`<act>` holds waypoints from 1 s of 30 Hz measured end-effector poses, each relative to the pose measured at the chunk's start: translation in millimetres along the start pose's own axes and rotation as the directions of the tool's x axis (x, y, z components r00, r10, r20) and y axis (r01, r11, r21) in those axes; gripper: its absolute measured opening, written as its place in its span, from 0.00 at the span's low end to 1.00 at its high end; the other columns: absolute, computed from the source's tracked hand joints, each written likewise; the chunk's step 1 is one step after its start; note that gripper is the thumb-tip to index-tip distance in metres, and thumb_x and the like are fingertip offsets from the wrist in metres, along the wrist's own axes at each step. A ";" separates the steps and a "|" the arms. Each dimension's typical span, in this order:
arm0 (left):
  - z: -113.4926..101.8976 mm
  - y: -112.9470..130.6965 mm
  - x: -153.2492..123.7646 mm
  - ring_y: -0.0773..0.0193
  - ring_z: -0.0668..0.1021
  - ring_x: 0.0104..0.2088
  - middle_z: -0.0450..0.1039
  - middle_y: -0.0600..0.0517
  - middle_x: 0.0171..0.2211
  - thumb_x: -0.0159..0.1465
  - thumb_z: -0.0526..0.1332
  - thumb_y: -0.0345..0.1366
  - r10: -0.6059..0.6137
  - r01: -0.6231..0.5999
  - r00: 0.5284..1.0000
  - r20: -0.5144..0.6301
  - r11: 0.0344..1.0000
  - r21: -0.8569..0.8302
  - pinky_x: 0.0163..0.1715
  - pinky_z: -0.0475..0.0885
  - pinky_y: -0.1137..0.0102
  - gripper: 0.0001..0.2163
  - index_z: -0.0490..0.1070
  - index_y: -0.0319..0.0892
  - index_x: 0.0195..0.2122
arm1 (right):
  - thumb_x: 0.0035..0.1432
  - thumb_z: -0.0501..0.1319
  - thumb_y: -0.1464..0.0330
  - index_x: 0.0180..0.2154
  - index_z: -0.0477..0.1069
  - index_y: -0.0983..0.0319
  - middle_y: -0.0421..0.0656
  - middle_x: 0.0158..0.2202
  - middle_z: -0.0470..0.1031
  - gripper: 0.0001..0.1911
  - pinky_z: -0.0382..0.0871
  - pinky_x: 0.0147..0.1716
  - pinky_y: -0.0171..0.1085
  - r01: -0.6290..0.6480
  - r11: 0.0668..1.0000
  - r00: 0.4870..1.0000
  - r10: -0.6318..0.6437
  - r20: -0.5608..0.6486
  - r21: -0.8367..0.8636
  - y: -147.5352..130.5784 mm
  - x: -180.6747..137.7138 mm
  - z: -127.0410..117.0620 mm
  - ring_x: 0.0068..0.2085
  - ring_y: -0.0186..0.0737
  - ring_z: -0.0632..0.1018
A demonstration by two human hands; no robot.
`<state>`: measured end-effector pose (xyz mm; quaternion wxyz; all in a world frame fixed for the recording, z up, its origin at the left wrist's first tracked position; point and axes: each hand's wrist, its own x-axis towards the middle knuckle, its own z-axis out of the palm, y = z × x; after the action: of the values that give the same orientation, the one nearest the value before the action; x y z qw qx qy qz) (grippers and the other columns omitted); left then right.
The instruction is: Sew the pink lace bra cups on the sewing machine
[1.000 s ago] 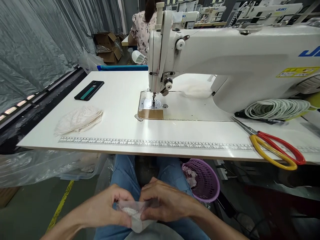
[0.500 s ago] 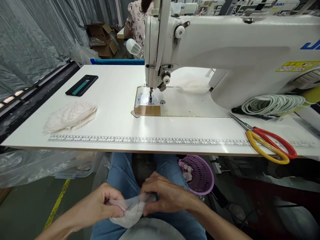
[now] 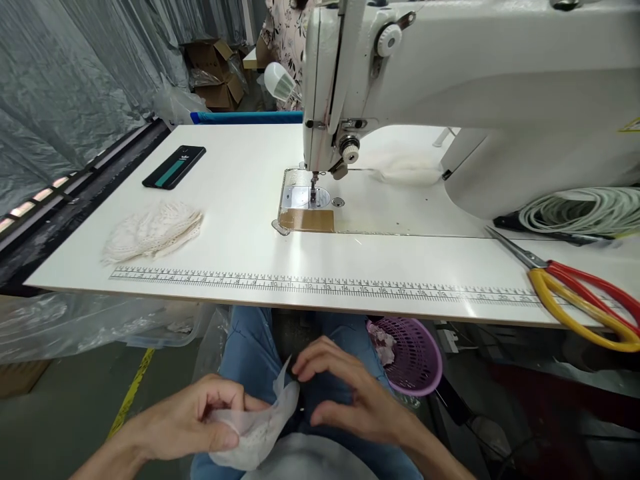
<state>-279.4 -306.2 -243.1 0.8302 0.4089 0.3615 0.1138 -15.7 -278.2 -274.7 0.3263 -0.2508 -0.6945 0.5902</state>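
The left hand (image 3: 195,420) is low down in front of the machine (image 3: 475,80), over the lap in blue jeans (image 3: 245,353). Its fingers (image 3: 220,440) are pinched on a thin white cloth (image 3: 260,427). The thumb lies on top of the cloth and the other fingers are curled under it. The cloth hangs out to the right of these fingers, and one corner of it sticks up. The right hand (image 3: 355,400) is just beside the cloth, on its right side. Its fingers (image 3: 320,350) are loose and spread, and they hold nothing. One fingertip is very close to the cloth corner that sticks up, but I cannot tell if it touches. The machine stands on a white bench (image 3: 240,220). A ruler (image 3: 320,288) is printed along the bench edge in front of the machine. Left of the machine lies a pile of lace (image 3: 153,230), and a black phone (image 3: 174,167) lies a bit farther back. At the right, in front of the machine, lie scissors (image 3: 580,293) with red and yellow handles. A roll of pale cord (image 3: 580,212) sits right against the machine there. A purple basket (image 3: 415,353) stands on the floor, below the machine and near the right hand. Another person (image 3: 285,27) sits far behind the machine.
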 end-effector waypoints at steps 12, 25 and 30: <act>-29.3 -15.2 -21.8 0.71 0.55 0.24 0.53 0.59 0.23 0.55 0.64 0.51 0.006 0.011 0.976 -0.220 0.997 0.075 0.23 0.47 0.74 0.20 0.57 0.42 0.25 | 0.51 0.65 0.53 0.25 0.67 0.63 0.34 0.24 0.63 0.19 0.59 0.37 0.35 -0.111 0.973 0.988 0.086 0.128 0.204 30.2 25.3 34.4 0.28 0.31 0.66; -16.5 4.3 -4.7 0.70 0.56 0.24 0.55 0.58 0.24 0.55 0.64 0.51 0.007 0.001 0.998 -0.069 0.992 0.126 0.24 0.49 0.74 0.20 0.57 0.42 0.24 | 0.51 0.67 0.63 0.47 0.64 0.57 0.39 0.39 0.70 0.23 0.56 0.51 0.42 -0.191 0.896 0.943 0.280 0.177 -0.401 -5.7 19.3 3.1 0.42 0.39 0.71; -8.1 21.5 -4.2 0.69 0.57 0.24 0.59 0.56 0.26 0.58 0.61 0.51 0.005 -0.001 1.000 -0.011 0.963 0.270 0.24 0.50 0.73 0.19 0.57 0.42 0.24 | 0.45 0.70 0.57 0.55 0.60 0.59 0.44 0.47 0.70 0.38 0.54 0.52 0.38 0.137 0.923 0.948 -0.017 0.319 -0.359 -15.1 38.6 10.0 0.48 0.40 0.70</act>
<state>-285.7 -289.6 -227.9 0.7645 0.5181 0.3777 0.0670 -48.2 -259.1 -254.7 0.1823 -0.1853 -0.8466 0.4645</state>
